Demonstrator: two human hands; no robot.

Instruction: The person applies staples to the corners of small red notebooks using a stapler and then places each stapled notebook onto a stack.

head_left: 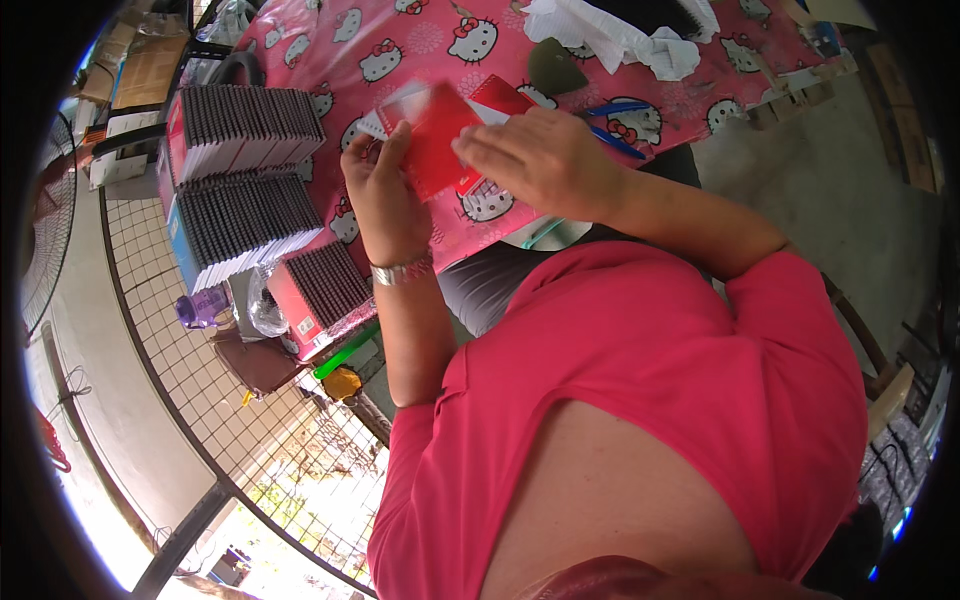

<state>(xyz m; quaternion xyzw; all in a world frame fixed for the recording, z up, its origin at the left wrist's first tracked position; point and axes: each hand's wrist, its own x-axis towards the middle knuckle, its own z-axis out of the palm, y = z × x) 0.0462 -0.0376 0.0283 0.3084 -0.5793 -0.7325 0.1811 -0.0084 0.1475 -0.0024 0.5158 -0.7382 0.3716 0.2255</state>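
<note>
My left hand (pixel 385 195), a metal-banded watch at its wrist, grips a small red notebook (pixel 437 150) by its left side, thumb across the front. The notebook is tilted above the table and partly blurred. My right hand (pixel 545 160) reaches in from the right, its fingers closed together over the notebook's right edge; its thumb is hidden. Behind it on the cloth lies another red-covered piece (pixel 500 95) with white paper beside it. Just past my right hand sits a blue-handled tool (pixel 617 107), its working end out of sight.
Stacks of wire-bound notebooks (pixel 245 130) fill the table's left side, with a smaller stack (pixel 320 290) nearer. A dark green flat piece (pixel 556 68) and crumpled white paper (pixel 640 45) lie at the back. The pink patterned tablecloth (pixel 420 30) covers the table. A fan (pixel 48 220) stands far left.
</note>
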